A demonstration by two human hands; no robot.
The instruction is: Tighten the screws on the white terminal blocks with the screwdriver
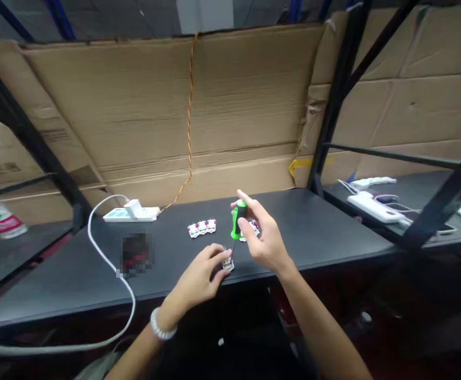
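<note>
My right hand [262, 237] is closed around the green and black handle of a screwdriver [236, 219], which stands almost upright. Its thin shaft reaches down to a small white part [228, 263] close to the front edge of the table. Thumb and fingers of my left hand [204, 272] pinch that white part against the tabletop. Further back lies a row of white pieces [202, 227] with purple ends. Another white and purple piece [256, 227] is partly hidden behind my right hand.
A white power strip [147, 214] with a plug stands at the back left of the black table [167, 253]. From it a white cable [124, 282] loops over the front edge. A blurred dark object [135, 253] lies left. Black frame posts [337, 89] flank the cardboard wall [250, 95].
</note>
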